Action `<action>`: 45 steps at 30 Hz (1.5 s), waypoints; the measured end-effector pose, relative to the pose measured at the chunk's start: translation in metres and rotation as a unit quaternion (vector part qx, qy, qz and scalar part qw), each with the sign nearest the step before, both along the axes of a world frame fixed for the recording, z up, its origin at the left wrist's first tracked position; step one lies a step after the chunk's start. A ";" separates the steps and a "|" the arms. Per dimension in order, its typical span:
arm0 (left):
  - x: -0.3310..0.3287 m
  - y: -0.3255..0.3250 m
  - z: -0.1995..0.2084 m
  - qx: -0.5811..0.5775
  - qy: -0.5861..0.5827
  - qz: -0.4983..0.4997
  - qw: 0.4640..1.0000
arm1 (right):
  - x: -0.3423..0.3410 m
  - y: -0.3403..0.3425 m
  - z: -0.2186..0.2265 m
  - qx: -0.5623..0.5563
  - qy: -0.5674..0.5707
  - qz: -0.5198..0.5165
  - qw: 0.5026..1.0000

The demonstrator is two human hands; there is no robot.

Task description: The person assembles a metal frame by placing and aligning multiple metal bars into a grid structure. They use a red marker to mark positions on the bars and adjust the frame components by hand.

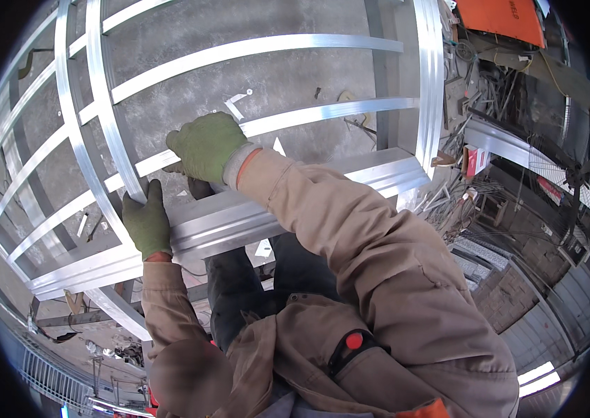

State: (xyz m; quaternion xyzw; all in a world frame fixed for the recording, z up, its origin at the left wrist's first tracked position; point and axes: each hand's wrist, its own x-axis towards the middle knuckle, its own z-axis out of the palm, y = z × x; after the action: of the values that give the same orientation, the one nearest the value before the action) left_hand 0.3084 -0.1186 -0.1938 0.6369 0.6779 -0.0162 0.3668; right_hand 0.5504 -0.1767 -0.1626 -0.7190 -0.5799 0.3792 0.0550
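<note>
Both my hands wear green gloves, over a frame of shiny metal bars. My left hand (147, 221) is at the near rail (232, 233), where an upright bar (105, 87) meets it. The bar's end sits between my thumb and fingers. Farther forward and to the right, my right hand (206, 146) is closed over a crossbar (309, 115), which runs beneath it and comes out on both sides. Its fingertips are mostly hidden, so anything else under the palm cannot be seen. My legs (236, 285) are behind the near rail.
A wide rail (428, 83) bounds the frame on the right. Beyond it lie tangled wire and scrap (458, 198), a standing fan (573, 174) and an orange sheet (504, 21). A small white metal piece (236, 104) lies on the concrete floor (183, 90) inside the frame.
</note>
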 end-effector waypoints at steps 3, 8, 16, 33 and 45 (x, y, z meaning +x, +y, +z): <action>-0.002 0.000 0.004 -0.005 -0.001 -0.002 1.000 | -0.001 0.000 0.003 -0.020 0.008 0.005 1.000; 0.000 0.001 0.007 -0.013 -0.004 0.002 1.000 | -0.004 0.000 0.005 0.003 0.002 -0.015 1.000; 0.002 -0.006 0.013 0.019 -0.013 -0.022 0.999 | 0.006 -0.011 0.019 -0.050 -0.008 -0.020 0.998; 0.004 -0.003 0.005 0.008 -0.014 0.024 1.000 | 0.155 0.053 0.022 -0.029 -0.046 0.023 0.998; 0.004 -0.006 -0.001 -0.009 -0.024 0.059 0.998 | 0.189 0.022 0.013 0.010 -0.051 0.004 0.999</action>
State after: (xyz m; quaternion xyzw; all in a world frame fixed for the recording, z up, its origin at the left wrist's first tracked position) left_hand 0.3123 -0.1242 -0.1946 0.5926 0.7050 0.0149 0.3893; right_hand 0.7393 -0.1550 -0.1497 -0.7345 -0.5886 0.3364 0.0304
